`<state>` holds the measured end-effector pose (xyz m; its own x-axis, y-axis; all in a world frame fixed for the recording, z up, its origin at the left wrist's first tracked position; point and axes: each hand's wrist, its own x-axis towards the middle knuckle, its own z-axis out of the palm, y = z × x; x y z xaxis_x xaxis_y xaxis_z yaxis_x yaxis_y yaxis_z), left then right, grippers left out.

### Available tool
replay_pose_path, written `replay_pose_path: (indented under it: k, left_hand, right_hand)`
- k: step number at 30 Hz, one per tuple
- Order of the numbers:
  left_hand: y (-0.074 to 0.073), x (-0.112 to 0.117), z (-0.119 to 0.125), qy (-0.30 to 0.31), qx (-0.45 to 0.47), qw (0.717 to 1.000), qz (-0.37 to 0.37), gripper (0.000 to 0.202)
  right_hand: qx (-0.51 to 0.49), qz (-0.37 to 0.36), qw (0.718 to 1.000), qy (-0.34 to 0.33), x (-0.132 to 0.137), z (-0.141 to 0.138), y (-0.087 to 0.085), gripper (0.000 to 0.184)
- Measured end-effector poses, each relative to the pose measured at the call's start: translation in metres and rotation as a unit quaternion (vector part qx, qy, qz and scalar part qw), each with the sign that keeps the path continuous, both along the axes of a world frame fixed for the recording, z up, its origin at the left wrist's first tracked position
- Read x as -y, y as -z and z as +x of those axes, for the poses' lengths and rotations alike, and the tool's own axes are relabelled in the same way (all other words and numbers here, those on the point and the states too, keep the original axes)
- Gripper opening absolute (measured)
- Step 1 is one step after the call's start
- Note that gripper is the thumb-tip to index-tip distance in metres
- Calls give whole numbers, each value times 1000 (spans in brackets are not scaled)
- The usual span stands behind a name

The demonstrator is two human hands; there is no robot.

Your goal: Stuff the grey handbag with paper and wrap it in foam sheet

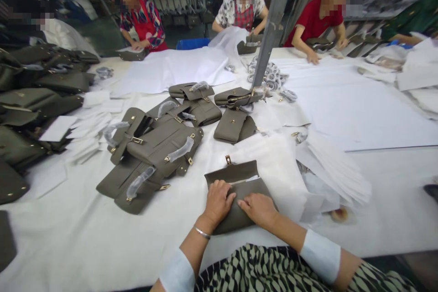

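Note:
An olive-grey leather handbag [236, 178] with a gold clasp lies flat on the white table right in front of me, with a slip of white paper showing at its flap. My left hand [218, 201] rests on the bag's left part, fingers curled and pressing down on it. Beside it, my right hand [258, 208] lies flat on the bag's lower right part, fingers stretched toward the left hand. A silver bracelet sits on my left wrist.
A pile of matching grey bags [153, 146] with plastic-wrapped handles lies to the left, with more bags stacked at the far left [30, 100]. White tissue sheets [328, 164] spread to the right. Several people work at the table's far side. A grey post [270, 23] rises mid-table.

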<state>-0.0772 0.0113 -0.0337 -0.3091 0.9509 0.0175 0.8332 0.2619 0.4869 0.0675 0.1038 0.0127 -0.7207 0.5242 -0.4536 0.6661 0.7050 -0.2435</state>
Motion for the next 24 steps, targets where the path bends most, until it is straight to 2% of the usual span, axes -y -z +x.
replay_pose_path:
  k: [3, 7, 14, 18, 21, 24]
  left_hand:
    - [-1, 5, 6, -5, -28, 999, 19, 10]
    - [-1, 7, 7, 0, -23, 1000, 19, 11]
    - [2, 6, 0, 7, -14, 1000, -14, 14]
    - [12, -4, -8, 18, -19, 998, -50, 19]
    - [17, -9, -10, 17, -21, 998, -55, 21]
    - [18, -8, -9, 5, -22, 999, -47, 25]
  right_hand:
    - [15, 9, 1000, 22, 7, -2, 2, 44]
    - [46, 18, 999, 13, 11, -4, -3, 36]
    - [34, 52, 994, -88, 17, -18, -15, 30]
    - [23, 45, 992, -118, 5, -21, -18, 26]
    - [-40, 69, 994, -79, -13, -11, -17, 22]
    - [-112, 84, 989, 41, -35, 8, -6, 43]
